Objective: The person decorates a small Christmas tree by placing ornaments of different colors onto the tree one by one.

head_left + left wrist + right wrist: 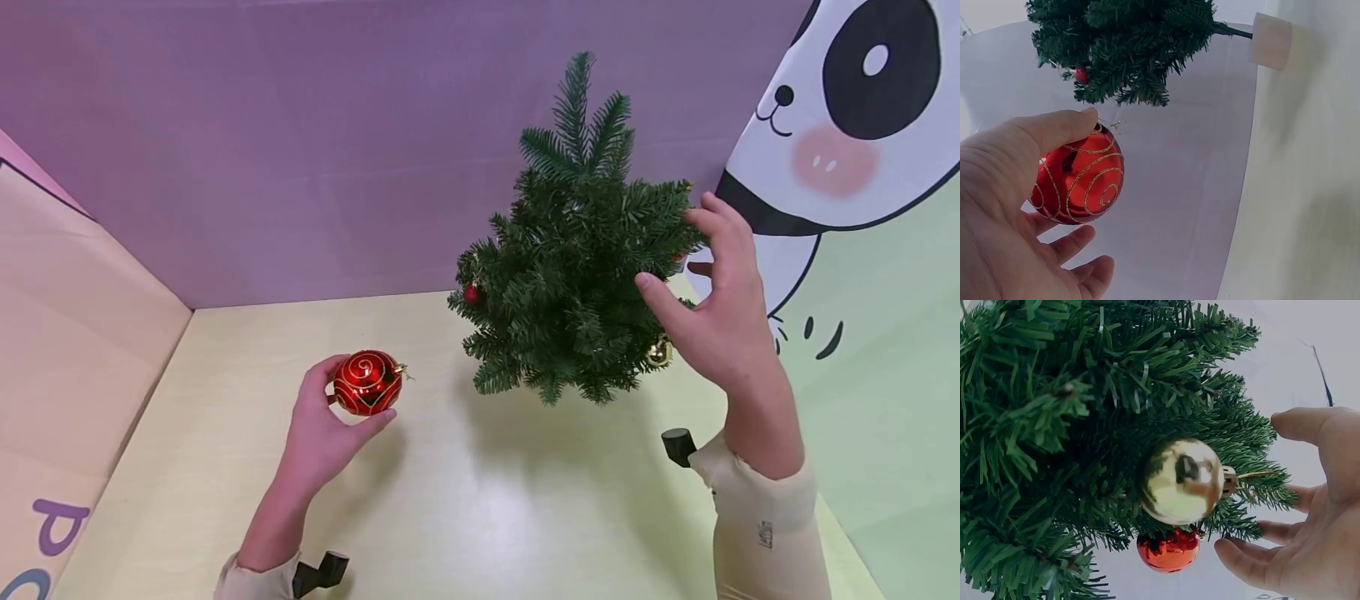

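Observation:
A red Christmas ball [367, 383] with gold glitter swirls and a gold cap is held between the thumb and fingers of my left hand [321, 446], above the table left of the tree. The small green Christmas tree [562, 275] stands to the right of it. At the tree's right side is my right hand [723, 312], its thumb and fingers spread around the outer branches. In the right wrist view, a shiny gold ball [1182, 481] and a red ball [1169, 551] hang beside that hand, with nothing gripped in it.
The tree's pale round base [1271, 41] rests on the light wooden table [232, 367]. A smaller red ball [471, 294] hangs on the left branches. A purple wall cloth [300, 150] is behind, and a panda-print panel [825, 167] borders the right.

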`<state>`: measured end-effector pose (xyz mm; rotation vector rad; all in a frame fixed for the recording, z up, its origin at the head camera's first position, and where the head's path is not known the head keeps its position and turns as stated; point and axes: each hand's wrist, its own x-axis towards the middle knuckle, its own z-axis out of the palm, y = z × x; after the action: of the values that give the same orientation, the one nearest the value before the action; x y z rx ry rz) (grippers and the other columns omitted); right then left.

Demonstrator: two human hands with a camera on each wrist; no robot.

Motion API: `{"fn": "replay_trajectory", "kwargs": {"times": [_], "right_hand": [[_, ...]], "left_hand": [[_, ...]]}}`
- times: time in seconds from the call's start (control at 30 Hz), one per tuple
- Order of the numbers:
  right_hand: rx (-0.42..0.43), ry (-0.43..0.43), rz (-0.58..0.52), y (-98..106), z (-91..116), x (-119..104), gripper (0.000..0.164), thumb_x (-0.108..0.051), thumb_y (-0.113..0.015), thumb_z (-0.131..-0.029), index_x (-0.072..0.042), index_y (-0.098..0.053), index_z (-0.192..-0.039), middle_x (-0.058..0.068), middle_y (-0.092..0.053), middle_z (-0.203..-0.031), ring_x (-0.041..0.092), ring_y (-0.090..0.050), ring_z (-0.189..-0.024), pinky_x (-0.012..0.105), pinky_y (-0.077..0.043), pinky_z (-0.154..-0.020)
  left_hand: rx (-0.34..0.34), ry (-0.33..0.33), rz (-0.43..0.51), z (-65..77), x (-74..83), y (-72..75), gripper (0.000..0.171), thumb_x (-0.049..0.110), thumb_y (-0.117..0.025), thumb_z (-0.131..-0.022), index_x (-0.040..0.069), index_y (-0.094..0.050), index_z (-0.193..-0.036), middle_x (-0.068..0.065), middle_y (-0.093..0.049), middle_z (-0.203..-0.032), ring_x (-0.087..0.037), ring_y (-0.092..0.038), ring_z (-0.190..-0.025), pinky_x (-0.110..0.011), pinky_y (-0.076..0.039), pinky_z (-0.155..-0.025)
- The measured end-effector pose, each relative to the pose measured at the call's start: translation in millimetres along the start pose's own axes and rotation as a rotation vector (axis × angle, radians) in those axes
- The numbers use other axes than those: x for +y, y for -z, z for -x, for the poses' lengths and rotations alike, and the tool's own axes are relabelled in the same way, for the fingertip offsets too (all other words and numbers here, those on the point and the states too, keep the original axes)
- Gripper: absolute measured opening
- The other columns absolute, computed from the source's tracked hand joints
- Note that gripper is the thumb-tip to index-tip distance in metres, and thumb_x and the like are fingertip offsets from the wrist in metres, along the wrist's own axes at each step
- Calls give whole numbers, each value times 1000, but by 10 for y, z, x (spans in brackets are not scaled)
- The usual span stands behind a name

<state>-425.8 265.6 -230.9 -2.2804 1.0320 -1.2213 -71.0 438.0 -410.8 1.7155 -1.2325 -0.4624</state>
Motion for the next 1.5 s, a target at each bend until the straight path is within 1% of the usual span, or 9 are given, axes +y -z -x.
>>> {"fn": "replay_trajectory", "kwargs": {"times": [0.13, 0.37, 0.67, 0.93, 1.1, 1.3, 1.4, 1.5], "right_hand": [[0, 9, 7, -1, 18, -14, 65, -4, -73, -83, 0, -42, -140, -2, -28, -154, 15, -31, -136, 19, -36, -89], [5, 19, -1, -4, 59, -36, 62, -7, -73, -84, 1, -44, -138, -3, -29, -153, 13, -31, -136, 21, -36, -87], [12, 45, -10, 7, 62, -1, 61, -7, -73, -83, 0, -46, -137, -2, -30, -152, 13, -31, -136, 22, -37, -86], [3, 57, -25, 30, 43, 31, 60, -7, -73, -83, -1, -47, -137, -2, -31, -151, 13, -31, -136, 21, -37, -87], [-3, 72, -31, 45, 33, 44, 61, -5, -72, -83, -1, -46, -138, -2, -31, -152, 13, -31, -136, 20, -37, -87], [-8, 94, -39, 45, 15, 69, 61, -4, -72, -83, 0, -45, -138, -1, -31, -152, 13, -29, -137, 19, -37, -88], [-5, 84, -52, 36, 4, 97, 61, -4, -72, -84, 0, -45, -138, -2, -30, -152, 14, -30, -137, 19, -37, -89], [8, 75, -69, 17, -5, 130, 64, -3, -72, -83, 0, -44, -140, -2, -29, -153, 16, -34, -135, 21, -37, -88]], "left_hand": [[16, -1, 4, 27, 54, -18, 88, 15, -90, -68, 3, -39, -139, -9, -46, -133, -27, -41, -123, -46, -41, -88], [35, -22, 21, 87, 176, -49, 87, 16, -90, -68, 4, -40, -138, -6, -47, -132, -25, -42, -121, -44, -40, -87], [53, -10, 35, 169, 298, -59, 87, 17, -90, -69, 6, -39, -139, -4, -48, -132, -23, -42, -120, -44, -40, -87], [79, -10, 56, 257, 465, -51, 89, 18, -91, -67, 13, -41, -140, 2, -48, -132, -16, -43, -118, -35, -39, -87], [82, -16, 68, 302, 546, -61, 88, 18, -91, -67, 15, -42, -139, 4, -48, -132, -14, -43, -118, -36, -40, -88], [86, -27, 82, 336, 606, -91, 90, 14, -91, -66, 14, -41, -141, 3, -49, -133, -16, -42, -120, -40, -39, -89], [89, -32, 94, 352, 636, -102, 89, 14, -91, -66, 14, -41, -140, 3, -49, -132, -15, -42, -120, -41, -39, -90], [88, -31, 107, 371, 664, -117, 89, 13, -91, -66, 14, -41, -140, 3, -50, -132, -15, -43, -120, -41, -38, -91]]}}
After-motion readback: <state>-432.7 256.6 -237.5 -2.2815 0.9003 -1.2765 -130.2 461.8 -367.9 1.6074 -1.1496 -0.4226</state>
